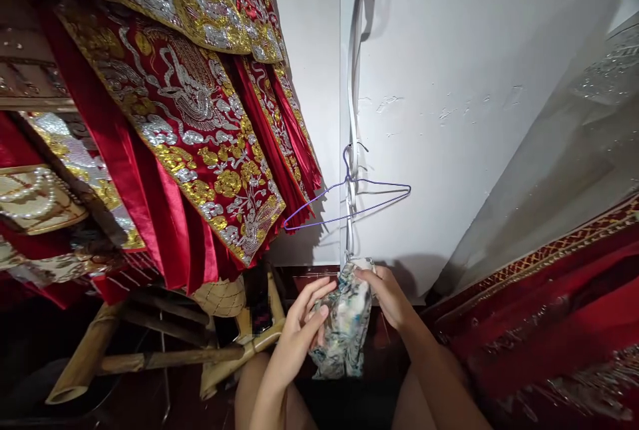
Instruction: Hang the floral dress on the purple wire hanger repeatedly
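Note:
In the lower middle hangs a crumpled, pale patterned cloth (349, 323) with blue and green marks. My right hand (387, 293) grips its upper right edge, with the thumb pressed on the front and the other fingers largely hidden behind. Along the cloth's left side is my left hand (302, 323), its fingers stretched and spread, with the thumb over the edge of the fabric. Just above both hands, a bare purple wire hanger (369, 180) hangs against the white wall by a white strap (352, 104).
Red and gold embroidered garments (200, 97) hang at the left. Below them stand bamboo poles (170, 358) and a woven basket (219, 297). At the right is a red cloth (559, 323) with a patterned border, beneath a plastic-like sheet (559, 157). My legs (267, 387) show at the bottom.

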`<state>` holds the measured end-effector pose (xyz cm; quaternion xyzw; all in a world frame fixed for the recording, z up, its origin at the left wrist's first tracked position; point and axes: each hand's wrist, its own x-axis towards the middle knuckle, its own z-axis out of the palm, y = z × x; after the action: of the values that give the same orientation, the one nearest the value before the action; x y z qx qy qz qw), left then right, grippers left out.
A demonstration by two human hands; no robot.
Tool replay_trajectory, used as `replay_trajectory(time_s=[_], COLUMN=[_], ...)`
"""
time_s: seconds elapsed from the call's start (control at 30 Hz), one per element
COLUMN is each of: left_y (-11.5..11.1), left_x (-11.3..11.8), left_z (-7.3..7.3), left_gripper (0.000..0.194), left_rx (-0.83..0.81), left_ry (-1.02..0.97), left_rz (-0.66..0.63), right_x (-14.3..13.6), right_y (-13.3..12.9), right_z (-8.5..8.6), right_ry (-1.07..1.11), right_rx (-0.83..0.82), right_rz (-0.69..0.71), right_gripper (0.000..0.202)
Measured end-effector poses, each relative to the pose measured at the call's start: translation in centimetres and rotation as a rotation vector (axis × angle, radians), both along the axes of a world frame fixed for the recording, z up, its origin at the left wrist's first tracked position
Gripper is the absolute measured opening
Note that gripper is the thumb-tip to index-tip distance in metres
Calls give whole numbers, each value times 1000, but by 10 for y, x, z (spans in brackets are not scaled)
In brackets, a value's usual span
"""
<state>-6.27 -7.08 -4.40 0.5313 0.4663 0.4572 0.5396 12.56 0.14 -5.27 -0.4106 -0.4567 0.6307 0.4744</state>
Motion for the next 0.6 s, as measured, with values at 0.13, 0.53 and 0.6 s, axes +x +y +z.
replay_trajectory(time_s=[0.13, 0.53, 0.6], left_y=[5, 41, 46], left_x=[-9, -47, -61], left_z=[4, -3, 1], left_gripper=[53, 40, 31], left_rx=[181, 134, 155], left_ry=[214, 762, 895], left_rz=[124, -366, -339], right_x=[-2, 67, 74], right_y=[-7, 61, 86], right_z=[24, 72, 60], right_ry=[-264, -939, -969], right_rx=[-57, 806, 809], right_rz=[80, -65, -136], right_gripper=[27, 32, 33])
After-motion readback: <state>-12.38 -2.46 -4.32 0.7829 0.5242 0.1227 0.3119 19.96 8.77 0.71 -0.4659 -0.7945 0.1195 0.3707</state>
